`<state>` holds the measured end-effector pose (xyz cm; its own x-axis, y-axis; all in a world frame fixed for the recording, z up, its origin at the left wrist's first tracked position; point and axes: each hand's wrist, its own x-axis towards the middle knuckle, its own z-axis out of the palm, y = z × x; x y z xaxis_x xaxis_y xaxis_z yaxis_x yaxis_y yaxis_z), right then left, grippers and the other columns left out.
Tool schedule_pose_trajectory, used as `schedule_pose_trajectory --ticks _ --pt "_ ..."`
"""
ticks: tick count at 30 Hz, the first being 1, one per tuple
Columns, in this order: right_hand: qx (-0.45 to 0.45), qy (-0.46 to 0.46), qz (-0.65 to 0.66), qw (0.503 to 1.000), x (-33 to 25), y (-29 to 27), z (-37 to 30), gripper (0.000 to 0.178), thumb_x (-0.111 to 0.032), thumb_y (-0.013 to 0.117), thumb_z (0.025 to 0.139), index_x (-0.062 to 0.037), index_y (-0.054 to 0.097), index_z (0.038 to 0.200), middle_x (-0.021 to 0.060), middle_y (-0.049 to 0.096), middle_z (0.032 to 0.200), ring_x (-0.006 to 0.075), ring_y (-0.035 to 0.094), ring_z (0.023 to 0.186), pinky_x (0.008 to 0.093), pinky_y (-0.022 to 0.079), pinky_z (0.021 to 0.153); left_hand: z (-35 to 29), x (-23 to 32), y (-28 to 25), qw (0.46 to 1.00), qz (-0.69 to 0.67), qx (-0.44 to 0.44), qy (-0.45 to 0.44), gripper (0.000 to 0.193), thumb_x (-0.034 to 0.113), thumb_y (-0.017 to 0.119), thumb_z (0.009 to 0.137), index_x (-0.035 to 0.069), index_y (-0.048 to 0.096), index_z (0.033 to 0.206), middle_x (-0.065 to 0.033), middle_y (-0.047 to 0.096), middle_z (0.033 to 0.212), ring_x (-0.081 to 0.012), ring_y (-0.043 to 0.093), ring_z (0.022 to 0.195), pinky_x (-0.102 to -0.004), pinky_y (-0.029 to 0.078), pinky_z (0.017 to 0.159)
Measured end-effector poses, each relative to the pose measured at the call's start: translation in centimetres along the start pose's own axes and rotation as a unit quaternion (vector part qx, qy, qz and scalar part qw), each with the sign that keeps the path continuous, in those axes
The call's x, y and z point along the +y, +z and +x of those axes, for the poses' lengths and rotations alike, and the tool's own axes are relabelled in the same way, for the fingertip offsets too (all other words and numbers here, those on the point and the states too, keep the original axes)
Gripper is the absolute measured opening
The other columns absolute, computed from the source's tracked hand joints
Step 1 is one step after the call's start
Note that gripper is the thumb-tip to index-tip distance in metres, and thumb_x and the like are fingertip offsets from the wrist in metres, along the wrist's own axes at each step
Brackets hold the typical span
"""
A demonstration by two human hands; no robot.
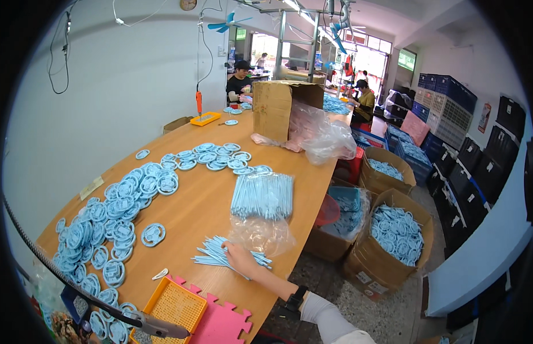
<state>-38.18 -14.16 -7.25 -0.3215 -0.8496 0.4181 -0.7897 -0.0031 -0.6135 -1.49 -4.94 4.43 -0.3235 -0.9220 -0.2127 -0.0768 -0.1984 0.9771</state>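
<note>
My right hand [241, 261] reaches over a loose pile of thin light blue plastic sticks [211, 252] on the wooden table. Its fingers are curled down and closed on some of them; how many is hidden. Just beyond lies a clear plastic bag [263, 235], with a dense bundle of the same sticks [262, 196] at its far end. To the left, a single round light blue plastic part [153, 234] lies apart from a large heap of such round parts [120, 200]. My left hand does not show.
A yellow perforated tray [176, 309] sits on a pink foam mat [223, 324] at the near edge, with a grey-handled tool [160, 327] over it. An open carton [272, 112] stands farther back. Cartons of blue parts [397, 235] line the right side. Two people sit at the far end.
</note>
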Motion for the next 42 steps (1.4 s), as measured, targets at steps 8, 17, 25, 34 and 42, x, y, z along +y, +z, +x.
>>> schedule_pose_trajectory --ticks 8,17,25,34,42 --pt "0.02 0.035 0.245 0.969 -3.0 -4.4 -0.9 0.028 0.0 0.052 0.091 -0.0055 0.057 0.118 0.0094 0.059 0.086 0.0183 0.058 0.074 0.0293 0.048 0.067 -3.8 -3.8 0.0 0.986 0.162 0.023 0.011 0.036 0.032 0.06 0.093 0.001 0.063 0.11 -0.0142 0.065 0.107 -0.029 0.063 0.095 -0.0375 0.05 0.086" --pt "-0.305 -0.05 0.329 0.892 -12.1 -11.7 -9.6 0.007 0.001 0.061 0.087 -0.0002 0.065 0.092 0.0039 0.056 0.081 0.0102 0.05 0.07 0.0241 0.039 0.063 -6.0 -8.1 -3.8 0.903 0.329 0.257 0.1 0.018 0.016 0.071 0.082 0.002 0.068 0.094 -0.0124 0.066 0.08 -0.0271 0.065 0.071 -0.0353 0.051 0.063" --pt "-0.452 -0.072 0.153 0.876 -18.7 -4.1 -12.8 0.026 -0.019 0.07 0.086 -0.0059 0.065 0.107 0.0113 0.059 0.09 0.0267 0.063 0.079 0.036 0.052 0.07 -5.9 -6.6 -9.9 0.856 0.346 0.357 0.141 0.013 0.006 0.064 0.085 -0.001 0.065 0.096 -0.0168 0.066 0.087 -0.0325 0.065 0.079 -0.0368 0.05 0.069" --pt "-0.436 -0.038 0.216 0.873 -18.3 -0.1 -14.8 0.033 -0.007 0.069 0.084 -0.003 0.059 0.115 0.0135 0.066 0.093 0.022 0.067 0.083 0.0303 0.053 0.072 2.0 -6.7 -16.8 0.82 0.462 0.316 0.117 0.013 0.01 0.067 0.082 -0.002 0.067 0.089 -0.016 0.066 0.089 -0.0336 0.062 0.087 -0.0406 0.048 0.078" --pt "-0.459 0.009 0.193 0.867 -16.8 -2.1 -14.4 0.032 -0.004 0.067 0.084 -0.0024 0.059 0.115 0.0108 0.068 0.081 0.0144 0.067 0.074 0.0266 0.052 0.066 4.3 -8.2 -15.9 0.748 0.545 0.365 0.103 0.018 0.02 0.072 0.079 0.003 0.069 0.077 -0.0128 0.064 0.082 -0.0318 0.058 0.083 -0.0418 0.045 0.075"
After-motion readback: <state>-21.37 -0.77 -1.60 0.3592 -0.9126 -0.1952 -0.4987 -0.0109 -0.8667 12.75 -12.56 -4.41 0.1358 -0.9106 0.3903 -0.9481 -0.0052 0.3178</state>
